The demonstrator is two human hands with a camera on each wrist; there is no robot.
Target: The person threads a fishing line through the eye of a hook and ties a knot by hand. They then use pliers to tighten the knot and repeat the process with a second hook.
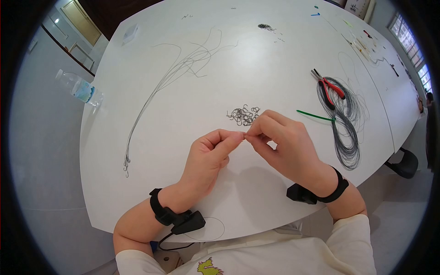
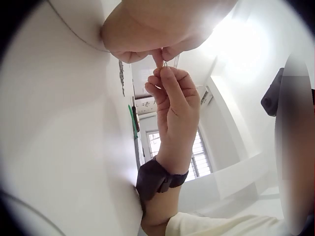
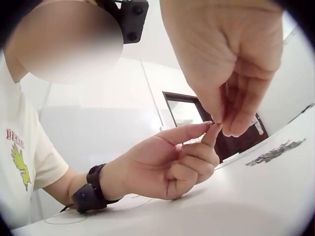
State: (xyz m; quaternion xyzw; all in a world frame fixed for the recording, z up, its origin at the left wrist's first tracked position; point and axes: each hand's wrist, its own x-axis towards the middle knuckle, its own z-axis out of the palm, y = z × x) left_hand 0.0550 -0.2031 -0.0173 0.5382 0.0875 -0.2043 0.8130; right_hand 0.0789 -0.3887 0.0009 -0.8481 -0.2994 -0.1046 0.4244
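My left hand (image 1: 208,158) and right hand (image 1: 286,142) meet fingertip to fingertip over the table. Between them they pinch a tiny metal piece, mostly covered; in the left wrist view a thin curved bit (image 2: 166,64) shows at the thumb tip of the right hand (image 2: 177,108). The right wrist view has the left hand (image 3: 167,160) with thumb and forefinger pressed together, other fingers curled. A thin wire (image 2: 74,33) runs toward the left hand in the left wrist view. Just beyond the fingers lies a pile of small hooks (image 1: 243,115).
Left of the hands lie long wires (image 1: 144,110) with hooks at their near ends, and a plastic bottle (image 1: 82,91). On the right, red-handled pliers (image 1: 327,91) rest on a coil of wire (image 1: 346,137) with a green tie (image 1: 314,115). A dark small pile (image 1: 264,26) sits farther back.
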